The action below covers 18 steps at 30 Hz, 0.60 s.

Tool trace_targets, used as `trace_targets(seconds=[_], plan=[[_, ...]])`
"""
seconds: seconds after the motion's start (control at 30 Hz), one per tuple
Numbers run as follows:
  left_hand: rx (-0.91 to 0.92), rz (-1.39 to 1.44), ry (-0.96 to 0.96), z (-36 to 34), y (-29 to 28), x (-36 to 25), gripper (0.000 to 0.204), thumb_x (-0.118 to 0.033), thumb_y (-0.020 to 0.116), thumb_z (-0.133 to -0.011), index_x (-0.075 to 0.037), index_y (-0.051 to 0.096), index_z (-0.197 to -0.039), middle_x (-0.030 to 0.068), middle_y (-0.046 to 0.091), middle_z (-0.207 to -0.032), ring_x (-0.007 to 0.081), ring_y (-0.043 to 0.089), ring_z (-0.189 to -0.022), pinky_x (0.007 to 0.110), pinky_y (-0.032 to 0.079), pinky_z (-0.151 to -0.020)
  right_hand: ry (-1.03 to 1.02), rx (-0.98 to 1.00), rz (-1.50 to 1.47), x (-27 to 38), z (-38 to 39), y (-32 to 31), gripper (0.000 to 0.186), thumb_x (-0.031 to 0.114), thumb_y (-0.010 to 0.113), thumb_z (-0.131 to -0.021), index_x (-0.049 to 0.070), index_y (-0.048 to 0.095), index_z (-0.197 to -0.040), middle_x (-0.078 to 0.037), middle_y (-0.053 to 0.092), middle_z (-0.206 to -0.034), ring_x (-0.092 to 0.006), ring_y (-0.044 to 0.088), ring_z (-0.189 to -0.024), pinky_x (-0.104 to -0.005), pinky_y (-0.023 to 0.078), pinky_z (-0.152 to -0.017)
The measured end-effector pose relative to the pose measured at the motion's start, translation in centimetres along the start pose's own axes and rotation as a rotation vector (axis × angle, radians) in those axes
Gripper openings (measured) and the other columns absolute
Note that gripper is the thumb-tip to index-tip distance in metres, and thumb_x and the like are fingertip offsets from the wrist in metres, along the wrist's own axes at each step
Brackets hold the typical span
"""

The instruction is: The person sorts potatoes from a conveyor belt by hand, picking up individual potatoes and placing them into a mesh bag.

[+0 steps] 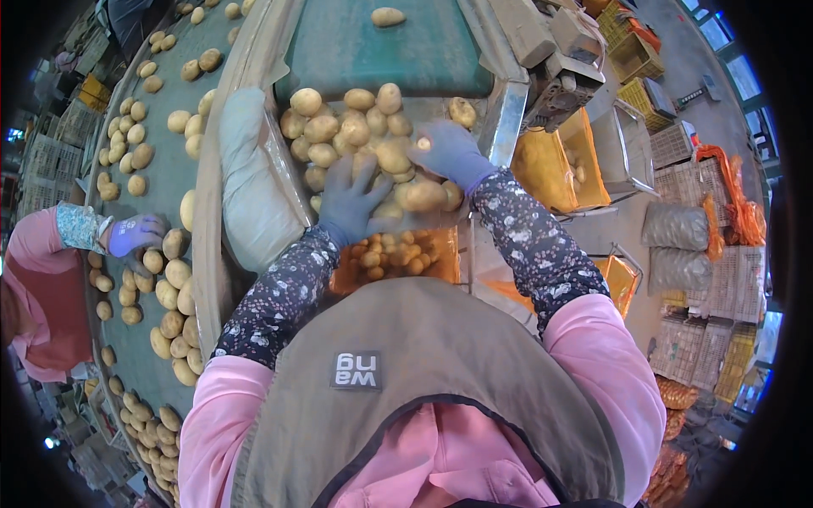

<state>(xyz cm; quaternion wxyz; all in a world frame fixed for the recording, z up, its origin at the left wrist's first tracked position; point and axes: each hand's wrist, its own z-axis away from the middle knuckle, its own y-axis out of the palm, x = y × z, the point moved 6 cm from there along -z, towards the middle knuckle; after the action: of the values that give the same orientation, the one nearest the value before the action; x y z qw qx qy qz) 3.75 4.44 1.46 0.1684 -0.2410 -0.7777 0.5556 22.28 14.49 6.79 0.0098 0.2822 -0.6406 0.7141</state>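
A pile of potatoes lies in a chute at the end of a green conveyor belt. My left hand, in a grey-purple glove, rests on the pile's near side with its fingers spread. At the pile's right side my right hand, gloved alike and slightly blurred, has its fingers curled round a small potato, mostly hidden by the glove. Below the chute, an orange bag holds more potatoes. A single potato sits farther up the belt.
To the left runs a second belt carrying many potatoes, where a co-worker's gloved hand touches some. A pale padded bundle lines the chute's left edge. Right of the chute stand a yellow bag, a metal frame and stacked crates.
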Motion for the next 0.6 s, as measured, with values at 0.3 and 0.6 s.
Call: trace_targets(seconds=[0.3, 0.6], plan=[[-0.208, 0.137, 0.056, 1.9, 0.3, -0.5, 0.059, -0.055, 0.067, -0.087, -0.024, 0.058, -0.137, 0.0191, 0.042, -0.149, 0.0491, 0.040, -0.132, 0.063, 0.033, -0.111, -0.311, -0.019, 0.080, 1.3, 0.2, 5.7, 0.034, 0.035, 0.057, -0.095, 0.020, 0.072, -0.122, -0.017, 0.065, -0.116, -0.0323, 0.067, -0.097, -0.0496, 0.054, -0.087], [0.095, -0.152, -0.369, 0.5, 0.9, 4.0, 0.080, -0.047, 0.070, -0.082, -0.021, 0.045, -0.153, 0.0229, 0.033, -0.158, 0.0520, 0.028, -0.142, 0.065, 0.029, -0.113, -0.209, -0.052, -0.089, 3.2, 1.9, 7.6, 0.043, 0.018, 0.062, -0.086, 0.015, 0.063, -0.129, -0.024, 0.049, -0.138, -0.0442, 0.062, -0.110, -0.0521, 0.053, -0.091]])
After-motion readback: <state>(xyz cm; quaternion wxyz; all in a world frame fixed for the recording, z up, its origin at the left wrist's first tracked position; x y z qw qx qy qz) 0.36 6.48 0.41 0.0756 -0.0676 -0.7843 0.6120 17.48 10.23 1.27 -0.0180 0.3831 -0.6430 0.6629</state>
